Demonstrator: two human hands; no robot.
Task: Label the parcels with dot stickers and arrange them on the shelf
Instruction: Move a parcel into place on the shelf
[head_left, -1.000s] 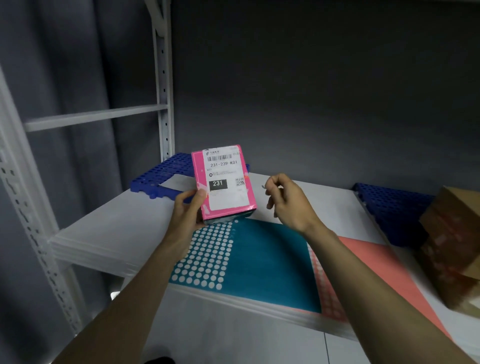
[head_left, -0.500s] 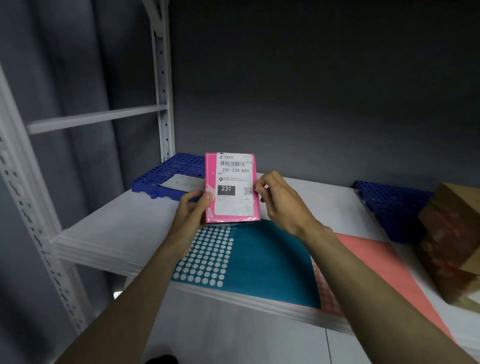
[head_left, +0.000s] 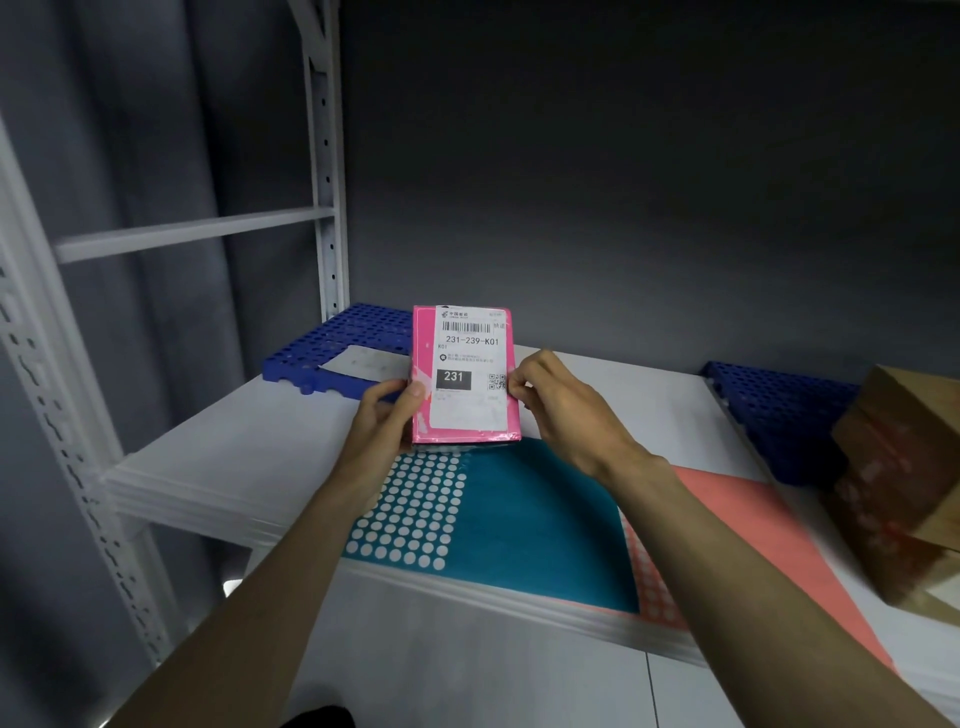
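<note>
Your left hand (head_left: 388, 415) grips the flat pink labelled parcel (head_left: 464, 375); your right hand (head_left: 558, 402) pinches its right edge above the white shelf (head_left: 249, 452).

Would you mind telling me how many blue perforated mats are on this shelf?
2. One blue mat lies at the shelf's back left corner, behind the pink parcel; the other blue mat lies at the right, partly hidden behind the brown box. Others may lie outside the view.
</note>
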